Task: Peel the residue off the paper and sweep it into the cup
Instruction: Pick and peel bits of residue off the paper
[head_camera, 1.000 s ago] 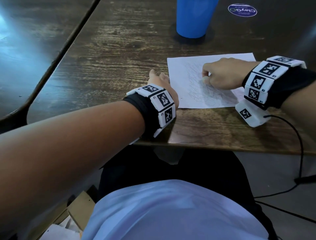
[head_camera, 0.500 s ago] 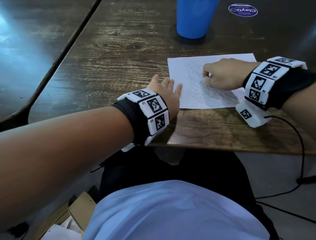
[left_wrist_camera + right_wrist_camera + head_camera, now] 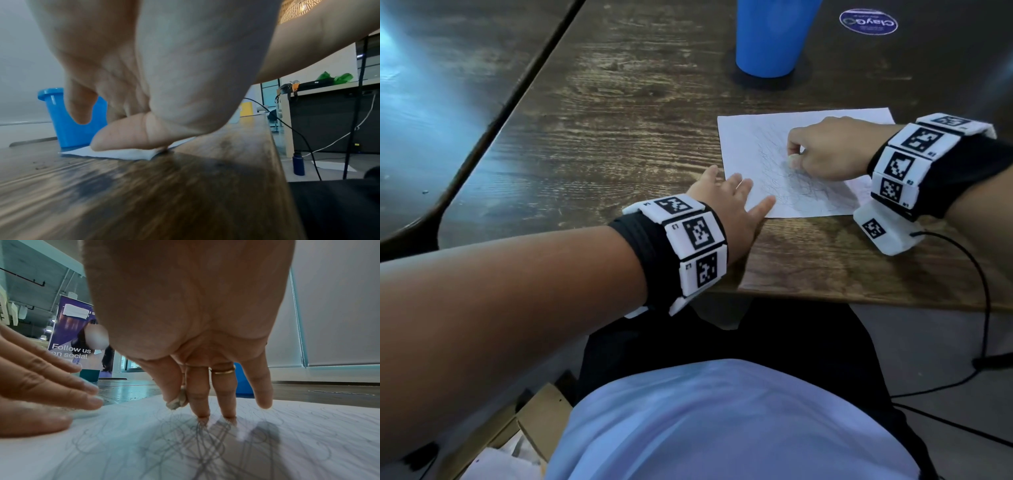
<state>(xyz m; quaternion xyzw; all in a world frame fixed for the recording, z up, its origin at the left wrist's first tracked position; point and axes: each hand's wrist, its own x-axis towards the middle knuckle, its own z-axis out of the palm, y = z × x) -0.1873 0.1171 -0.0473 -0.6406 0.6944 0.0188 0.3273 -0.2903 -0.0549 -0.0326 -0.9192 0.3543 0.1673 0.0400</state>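
The left hand (image 3: 736, 205) lies spread flat, fingers pressing the paper's (image 3: 753, 150) near left corner. The right hand (image 3: 822, 154), on the paper's middle, pinches a small grey lump (image 3: 176, 400); the blue cup (image 3: 770, 37) stands beyond the paper.

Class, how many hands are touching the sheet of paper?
2: the left hand lies flat on the paper's near left corner; the right hand rests mid-sheet, pinching a small eraser.

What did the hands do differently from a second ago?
The left hand slid forward from beside the paper and now lies with straight fingers on its near left corner. The right hand stayed over the scribbles, pinching a small pale lump. The blue cup did not move.
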